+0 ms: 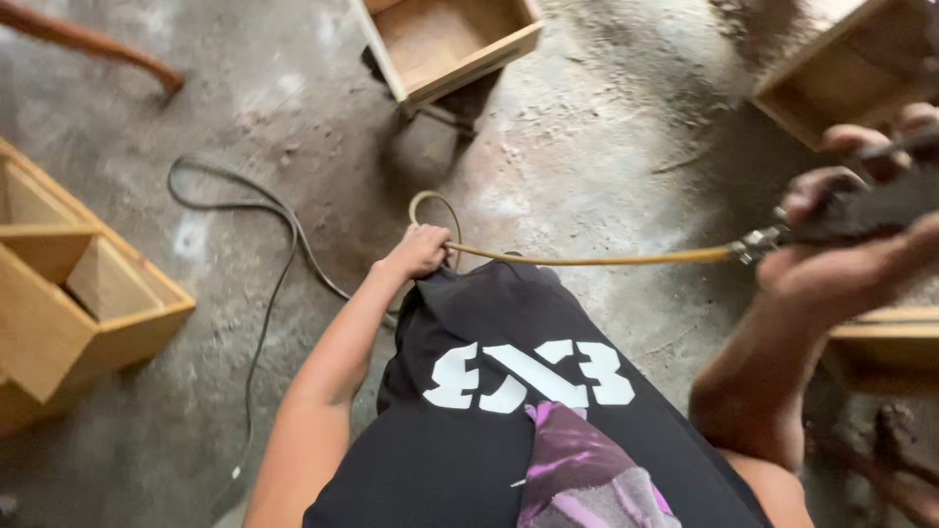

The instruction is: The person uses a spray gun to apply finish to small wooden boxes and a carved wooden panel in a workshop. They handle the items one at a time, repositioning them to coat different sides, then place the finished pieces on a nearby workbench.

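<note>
Head view: one camera looking down at the person's lap and a dusty concrete floor.
Left hand: fingers curled shut around the yellow hose just past the knee; the fingertips themselves are hidden under the fist.
Yellow hose: runs taut from the left hand across to the right, with a small loop rising behind the left hand; it ends in a metal coupling.
Right hand: close to the lens and blurred, fingers wrapped around a dark tool whose rear end meets the coupling.
Dark tool: out of focus and cut off by the right edge, so its kind cannot be told.
Black shorts: cover the lap, with a large white print; a purple and grey patch sits lower down.
Grey cable: snakes over the floor to the left of the left arm; its lower end is hard to follow.
Left wooden box: open compartments, partly cut off by the left edge.
Top wooden box: open, cropped by the upper edge.
Right wooden box: only a corner shows, behind the right hand.
Wooden edge: beneath the right hand, mostly hidden.
Curved wooden piece: top left, cut off.
</note>
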